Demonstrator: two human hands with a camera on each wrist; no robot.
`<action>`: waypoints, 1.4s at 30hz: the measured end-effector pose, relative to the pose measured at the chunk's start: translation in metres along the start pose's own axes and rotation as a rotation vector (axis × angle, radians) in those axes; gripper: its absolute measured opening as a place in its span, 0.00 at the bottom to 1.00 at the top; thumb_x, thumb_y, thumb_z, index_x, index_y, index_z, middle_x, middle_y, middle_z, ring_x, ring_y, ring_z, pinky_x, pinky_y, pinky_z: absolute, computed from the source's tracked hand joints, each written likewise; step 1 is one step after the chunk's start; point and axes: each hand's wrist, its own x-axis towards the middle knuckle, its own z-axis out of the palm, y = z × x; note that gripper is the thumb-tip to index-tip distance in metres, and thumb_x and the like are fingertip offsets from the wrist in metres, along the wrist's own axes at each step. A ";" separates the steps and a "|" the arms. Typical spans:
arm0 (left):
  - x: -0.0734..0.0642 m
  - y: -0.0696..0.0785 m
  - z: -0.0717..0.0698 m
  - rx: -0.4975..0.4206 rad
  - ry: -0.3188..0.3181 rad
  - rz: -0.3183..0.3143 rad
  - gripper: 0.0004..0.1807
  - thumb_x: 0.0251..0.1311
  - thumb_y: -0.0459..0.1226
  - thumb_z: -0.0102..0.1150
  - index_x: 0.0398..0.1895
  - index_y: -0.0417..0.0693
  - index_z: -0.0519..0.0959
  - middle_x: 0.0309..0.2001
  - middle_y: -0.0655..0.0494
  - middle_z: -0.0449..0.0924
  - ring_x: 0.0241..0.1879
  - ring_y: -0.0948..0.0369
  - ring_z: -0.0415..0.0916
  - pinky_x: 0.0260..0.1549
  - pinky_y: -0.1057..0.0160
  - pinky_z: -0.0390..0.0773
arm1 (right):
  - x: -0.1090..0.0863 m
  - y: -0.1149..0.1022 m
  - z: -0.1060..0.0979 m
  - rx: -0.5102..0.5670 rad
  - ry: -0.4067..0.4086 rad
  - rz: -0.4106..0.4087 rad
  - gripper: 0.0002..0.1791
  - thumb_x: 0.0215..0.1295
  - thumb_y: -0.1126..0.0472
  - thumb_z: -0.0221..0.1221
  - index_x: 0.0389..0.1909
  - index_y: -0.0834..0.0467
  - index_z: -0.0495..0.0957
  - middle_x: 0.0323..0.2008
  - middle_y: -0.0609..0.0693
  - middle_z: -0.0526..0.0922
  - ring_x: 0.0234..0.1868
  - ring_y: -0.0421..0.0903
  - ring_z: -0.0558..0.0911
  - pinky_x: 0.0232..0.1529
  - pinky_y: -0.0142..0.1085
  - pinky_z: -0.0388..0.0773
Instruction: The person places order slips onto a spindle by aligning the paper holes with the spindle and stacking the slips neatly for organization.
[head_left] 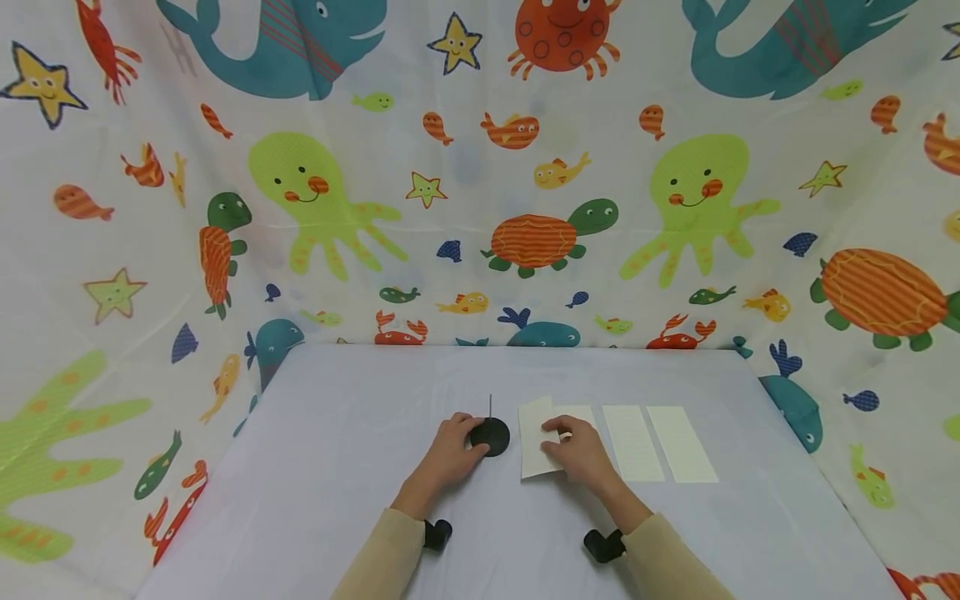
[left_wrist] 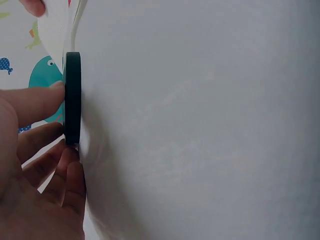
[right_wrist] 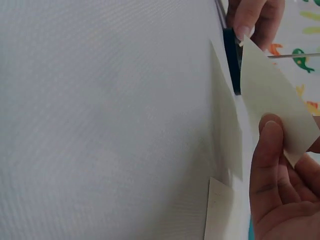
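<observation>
A spike paper holder, with a round black base (head_left: 495,438) and a thin upright rod (head_left: 491,406), stands on the table. My left hand (head_left: 448,454) grips the base from the left; in the left wrist view its thumb and fingers lie along the disc's edge (left_wrist: 73,100). Between thumb and fingers, my right hand (head_left: 583,452) pinches a pale cream paper slip (head_left: 536,437), raised and tilted just right of the spike. In the right wrist view the held slip (right_wrist: 272,95) hides part of the base. No paper shows on the rod.
Right of the held slip lie more cream slips in a row: one partly covered (head_left: 577,412), a middle one (head_left: 633,443) and a far right one (head_left: 683,443). The white table (head_left: 360,483) ends at a sea-animal curtain (head_left: 465,275) behind and along both sides.
</observation>
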 end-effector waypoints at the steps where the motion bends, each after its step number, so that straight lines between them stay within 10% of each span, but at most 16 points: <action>1: 0.000 0.000 0.000 -0.007 0.005 0.005 0.25 0.67 0.40 0.64 0.65 0.40 0.76 0.63 0.42 0.72 0.63 0.45 0.68 0.63 0.45 0.70 | 0.000 0.000 -0.001 0.010 0.002 -0.006 0.12 0.59 0.66 0.69 0.45 0.58 0.85 0.47 0.54 0.83 0.43 0.49 0.78 0.46 0.44 0.76; 26: -0.007 -0.002 -0.001 0.056 0.043 0.098 0.19 0.65 0.33 0.63 0.56 0.31 0.80 0.54 0.40 0.78 0.57 0.44 0.74 0.59 0.46 0.73 | -0.021 -0.023 -0.020 0.318 0.000 0.016 0.19 0.61 0.63 0.71 0.53 0.58 0.83 0.57 0.56 0.78 0.34 0.46 0.76 0.34 0.31 0.76; 42: -0.009 0.011 -0.016 0.042 0.152 0.059 0.11 0.66 0.34 0.61 0.48 0.40 0.83 0.41 0.50 0.81 0.42 0.55 0.78 0.43 0.53 0.79 | -0.022 -0.042 -0.022 0.357 0.033 -0.004 0.18 0.63 0.60 0.71 0.54 0.56 0.84 0.60 0.52 0.80 0.51 0.53 0.77 0.48 0.31 0.77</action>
